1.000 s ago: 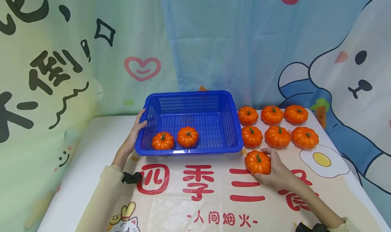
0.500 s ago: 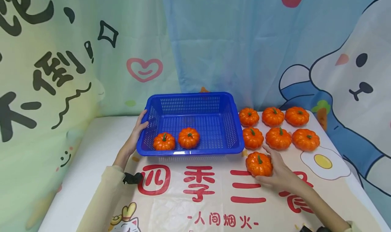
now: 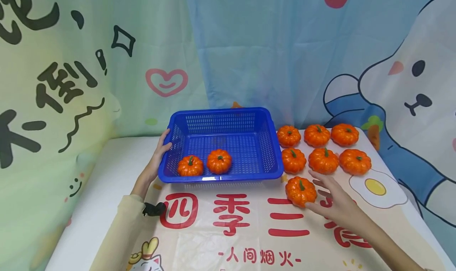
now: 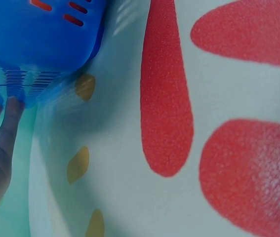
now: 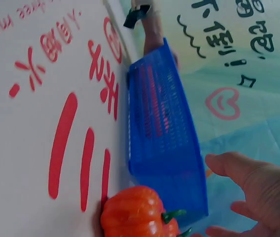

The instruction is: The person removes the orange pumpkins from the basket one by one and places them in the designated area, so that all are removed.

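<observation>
In the head view a blue plastic basket (image 3: pixel 221 180) holds two small orange pumpkins, the left one (image 3: pixel 190 166) and the right one (image 3: pixel 219 161). My left hand (image 3: pixel 154 160) rests against the basket's left side, its straight fingers (image 4: pixel 12 116) touching the wall in the left wrist view. Right of the basket's front corner, a single pumpkin (image 3: pixel 300 191) with a green stem stands on the printed cloth. Beside it my right hand (image 3: pixel 336 203) is spread, with nothing in its grasp; the thumb tip is close to the pumpkin, and contact is hard to judge.
Several more pumpkins stand in two rows right of the basket, including a front one (image 3: pixel 293 160) near its wall and one at the back right (image 3: pixel 344 134). A printed curtain (image 3: pixel 249 65) hangs behind the table (image 3: pixel 92 207).
My right hand has let go of the front pumpkin and drawn back to the right, fingers spreading. The pumpkin stays where it was. My left hand keeps its place on the basket.
</observation>
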Motion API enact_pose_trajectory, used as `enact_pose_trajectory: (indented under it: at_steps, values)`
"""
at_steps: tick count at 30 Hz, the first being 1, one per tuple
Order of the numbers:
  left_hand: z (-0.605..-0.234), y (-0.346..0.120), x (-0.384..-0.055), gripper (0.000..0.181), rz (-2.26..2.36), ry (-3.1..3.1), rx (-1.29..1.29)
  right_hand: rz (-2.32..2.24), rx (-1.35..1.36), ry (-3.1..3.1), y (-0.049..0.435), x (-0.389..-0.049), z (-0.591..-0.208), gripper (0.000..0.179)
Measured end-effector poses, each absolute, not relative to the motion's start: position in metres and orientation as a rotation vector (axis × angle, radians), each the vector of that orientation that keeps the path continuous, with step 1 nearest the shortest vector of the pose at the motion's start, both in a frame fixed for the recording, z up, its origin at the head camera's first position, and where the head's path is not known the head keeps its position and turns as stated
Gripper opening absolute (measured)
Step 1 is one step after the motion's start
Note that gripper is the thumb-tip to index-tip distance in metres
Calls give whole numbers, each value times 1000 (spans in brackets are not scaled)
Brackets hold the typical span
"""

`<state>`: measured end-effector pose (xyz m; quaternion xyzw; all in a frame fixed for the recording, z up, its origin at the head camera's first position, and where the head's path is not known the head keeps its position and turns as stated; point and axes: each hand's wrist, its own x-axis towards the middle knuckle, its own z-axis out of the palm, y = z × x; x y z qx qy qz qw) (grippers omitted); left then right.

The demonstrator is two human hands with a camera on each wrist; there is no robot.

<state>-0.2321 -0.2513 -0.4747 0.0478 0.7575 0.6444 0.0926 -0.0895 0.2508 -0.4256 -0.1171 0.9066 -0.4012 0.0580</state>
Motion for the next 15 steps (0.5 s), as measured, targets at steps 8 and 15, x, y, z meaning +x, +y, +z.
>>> enact_pose_trajectory:
  at_steps: [8,15]
  values:
    - [-475,-252,-231,60,1903,2254,138,-1232,-408,2660,235,-78,-411,62]
    - [-474,-251,-232,59,1906,2248,144,-1213,-478,2584,220,-74,-408,59]
